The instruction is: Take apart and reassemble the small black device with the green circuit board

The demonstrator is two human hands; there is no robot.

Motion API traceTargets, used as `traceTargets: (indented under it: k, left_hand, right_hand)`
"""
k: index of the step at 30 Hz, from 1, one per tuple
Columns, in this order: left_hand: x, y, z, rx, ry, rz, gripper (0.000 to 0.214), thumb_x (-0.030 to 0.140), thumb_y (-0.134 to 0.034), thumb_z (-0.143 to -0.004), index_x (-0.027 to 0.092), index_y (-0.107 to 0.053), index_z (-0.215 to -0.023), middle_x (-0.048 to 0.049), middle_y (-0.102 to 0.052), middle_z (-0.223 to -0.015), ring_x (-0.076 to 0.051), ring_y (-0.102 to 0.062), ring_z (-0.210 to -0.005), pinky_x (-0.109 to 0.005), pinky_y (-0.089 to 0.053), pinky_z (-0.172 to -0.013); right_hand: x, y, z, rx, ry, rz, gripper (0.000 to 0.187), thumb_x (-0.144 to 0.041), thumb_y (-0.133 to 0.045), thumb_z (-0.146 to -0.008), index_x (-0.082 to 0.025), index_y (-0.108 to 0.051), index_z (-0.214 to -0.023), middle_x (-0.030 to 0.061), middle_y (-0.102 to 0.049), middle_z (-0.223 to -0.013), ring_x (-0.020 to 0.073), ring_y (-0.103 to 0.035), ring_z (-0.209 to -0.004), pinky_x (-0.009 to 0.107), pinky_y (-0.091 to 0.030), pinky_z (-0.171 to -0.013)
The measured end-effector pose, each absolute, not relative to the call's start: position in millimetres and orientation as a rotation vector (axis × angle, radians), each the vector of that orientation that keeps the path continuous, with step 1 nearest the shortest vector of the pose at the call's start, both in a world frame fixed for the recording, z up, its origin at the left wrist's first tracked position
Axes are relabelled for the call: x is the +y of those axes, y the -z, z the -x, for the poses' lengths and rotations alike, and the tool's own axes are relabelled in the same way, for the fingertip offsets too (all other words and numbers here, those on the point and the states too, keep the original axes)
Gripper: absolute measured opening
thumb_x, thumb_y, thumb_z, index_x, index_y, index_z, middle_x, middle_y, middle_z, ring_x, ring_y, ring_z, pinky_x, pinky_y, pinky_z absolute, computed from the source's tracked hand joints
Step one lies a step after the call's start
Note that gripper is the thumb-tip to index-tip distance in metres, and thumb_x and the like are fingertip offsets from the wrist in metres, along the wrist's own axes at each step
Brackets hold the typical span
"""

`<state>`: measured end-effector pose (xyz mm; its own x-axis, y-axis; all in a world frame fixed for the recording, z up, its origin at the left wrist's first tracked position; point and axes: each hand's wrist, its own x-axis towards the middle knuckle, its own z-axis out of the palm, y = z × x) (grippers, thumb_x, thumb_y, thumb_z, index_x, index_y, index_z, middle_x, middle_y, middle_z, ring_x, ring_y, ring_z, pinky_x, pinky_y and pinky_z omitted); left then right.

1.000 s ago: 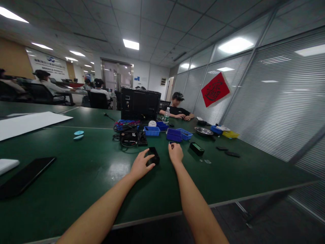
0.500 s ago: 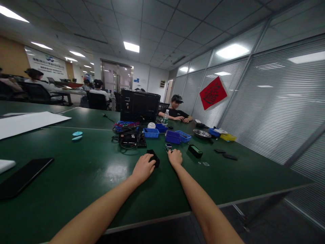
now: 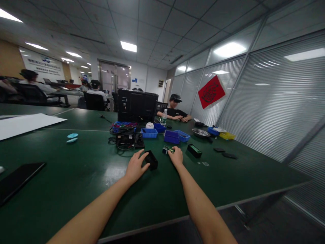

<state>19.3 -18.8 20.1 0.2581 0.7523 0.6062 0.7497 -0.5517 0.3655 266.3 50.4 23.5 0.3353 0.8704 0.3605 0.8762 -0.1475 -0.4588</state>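
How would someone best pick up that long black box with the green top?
Likely by its two long sides, near the middle, reaching down from above: the green-topped black box is long and narrow, sits on the table, and stands apart from its neighbours. The right hand is nearer, but it holds a small electronic part.

Left hand [image 3: 135,167] spread; right hand [image 3: 177,158] curled.

This is an office. Far past the left grip [image 3: 136,167], people [image 3: 40,87] sit on black chairs [image 3: 93,101] by a big wall sign [image 3: 43,64]. Right of the right grip [image 3: 176,157] stands a glass wall with blinds [image 3: 269,108]. Flat lights [image 3: 128,46] shine above both.
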Motion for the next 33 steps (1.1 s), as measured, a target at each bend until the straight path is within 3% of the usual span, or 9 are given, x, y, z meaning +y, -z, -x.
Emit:
traceTargets:
  k: [6,13,19,24,28,33]
  left_hand:
    - [-6,-12,-10,1.478,-1.019,-2.446,0.052,0.045,-0.053,-0.075,0.029,-0.045,-0.124,-0.0075,-0.028,-0.14,-0.026,-0.033,-0.124,-0.042,-0.031,-0.099]
    - [-7,-10,-12,1.453,-0.921,-2.442,0.042,0.042,-0.053,-0.075,0.028,-0.053,-0.115,-0.0073,-0.03,-0.138,-0.026,-0.03,-0.125,-0.042,-0.028,-0.102]
    - [-8,-11,-11,1.523,-1.015,-2.414,0.027,0.038,-0.058,-0.071,0.022,-0.057,-0.093,-0.0075,-0.034,-0.134,-0.025,-0.035,-0.122,-0.041,-0.031,-0.1]
    - [-9,-12,-12,1.553,-1.057,-2.415,0.024,0.036,-0.06,-0.069,0.021,-0.055,-0.087,-0.0084,-0.036,-0.131,-0.025,-0.038,-0.119,-0.04,-0.032,-0.099]
    - [-9,-11,-12,1.575,-1.111,-2.388,0.03,0.034,-0.062,-0.067,0.021,-0.055,-0.093,-0.0088,-0.038,-0.13,-0.025,-0.04,-0.117,-0.04,-0.033,-0.098]
    - [-6,-9,-11,1.598,-1.148,-2.34,0.051,0.034,-0.062,-0.067,0.021,-0.049,-0.114,-0.0088,-0.039,-0.129,-0.025,-0.042,-0.115,-0.039,-0.033,-0.099]
  right_hand:
    - [52,-24,-268,-1.514,-0.053,2.103,0.046,-0.04,-0.042,-0.08,-0.013,-0.048,-0.116,0.0143,-0.052,-0.112,0.0251,-0.048,-0.103,0.032,-0.035,-0.083]
    - [49,-23,-263,-1.612,-0.01,2.076,0.037,-0.025,-0.055,-0.071,-0.018,-0.049,-0.106,0.0093,-0.053,-0.105,0.0228,-0.049,-0.097,0.029,-0.037,-0.079]
    - [44,-27,-260,-1.762,-0.074,1.898,0.036,-0.043,-0.062,-0.065,-0.02,-0.051,-0.091,0.0049,-0.05,-0.093,0.0202,-0.049,-0.088,0.027,-0.037,-0.074]
    - [39,-30,-256,-1.886,-0.114,1.723,0.03,-0.035,-0.065,-0.064,-0.021,-0.051,-0.086,0.002,-0.05,-0.093,0.0173,-0.047,-0.09,0.026,-0.035,-0.075]
    - [35,-34,-249,-1.979,-0.132,1.614,0.03,-0.036,-0.067,-0.063,-0.02,-0.053,-0.085,0.0018,-0.05,-0.096,0.0167,-0.046,-0.094,0.026,-0.034,-0.078]
    - [33,-36,-245,-1.952,-0.152,1.666,0.045,-0.047,-0.062,-0.066,-0.019,-0.055,-0.101,0.0045,-0.053,-0.099,0.0173,-0.048,-0.096,0.025,-0.035,-0.08]
